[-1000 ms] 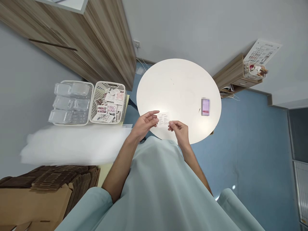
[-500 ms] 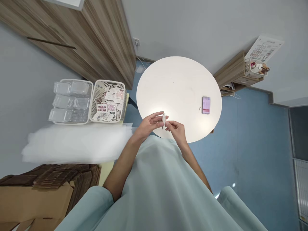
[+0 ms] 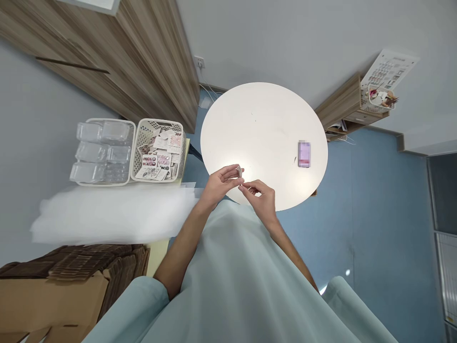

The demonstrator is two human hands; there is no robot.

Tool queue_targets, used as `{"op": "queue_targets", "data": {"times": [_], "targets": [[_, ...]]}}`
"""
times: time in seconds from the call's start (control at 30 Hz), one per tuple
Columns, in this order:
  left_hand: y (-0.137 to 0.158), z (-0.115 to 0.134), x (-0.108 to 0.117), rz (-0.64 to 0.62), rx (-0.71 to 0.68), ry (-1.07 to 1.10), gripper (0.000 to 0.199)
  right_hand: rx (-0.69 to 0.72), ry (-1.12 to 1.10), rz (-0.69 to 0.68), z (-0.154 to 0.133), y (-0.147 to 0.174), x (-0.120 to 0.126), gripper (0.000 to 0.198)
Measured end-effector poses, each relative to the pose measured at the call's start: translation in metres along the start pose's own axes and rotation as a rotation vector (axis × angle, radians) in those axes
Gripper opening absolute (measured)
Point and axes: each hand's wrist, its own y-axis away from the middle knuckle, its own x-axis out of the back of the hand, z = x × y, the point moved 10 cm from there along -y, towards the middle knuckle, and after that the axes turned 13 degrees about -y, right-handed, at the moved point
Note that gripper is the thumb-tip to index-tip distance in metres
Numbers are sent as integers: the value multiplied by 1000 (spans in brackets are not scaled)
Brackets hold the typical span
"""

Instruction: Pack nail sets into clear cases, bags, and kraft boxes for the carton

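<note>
Over the near edge of the round white table [image 3: 264,109], my left hand [image 3: 218,187] grips a small thin card [image 3: 239,172], pale with a greyish face, between thumb and fingers. It is tilted nearly edge-on, so what is on it is too small to read. My right hand [image 3: 262,196] is closed in a pinch at the card's lower end, thumb and forefinger together. The fingertips of both hands almost meet there. To the left, a white basket [image 3: 134,164] holds several similar small cards [image 3: 164,159] with pink, purple and dark pieces on them.
A purple box-like item [image 3: 304,154], blurred out, lies on the table's right side. Another basket [image 3: 103,184] holds clear plastic boxes [image 3: 93,152]. Below are white translucent sheets [image 3: 110,214] and stacked brown cardboard [image 3: 53,297]. A wooden cabinet [image 3: 143,62] stands behind left, a shelf [image 3: 344,105] right.
The card has turned, now showing a greyish face instead of a white edge. My right fingers have slid down to its lower end. The view has shifted slightly.
</note>
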Motion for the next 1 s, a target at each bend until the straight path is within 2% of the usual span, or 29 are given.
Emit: {"op": "queue_targets", "data": {"times": [0.23, 0.4, 1.0], "targets": [[-2, -5, 8, 42, -5, -37, 76, -6, 28, 35, 5, -3, 12, 25], [-2, -9, 20, 91, 10, -55, 73, -102, -49, 64, 16, -12, 28, 33], [-6, -16, 27, 135, 33, -97, 72, -214, -178, -21, 41, -22, 23, 39]]}}
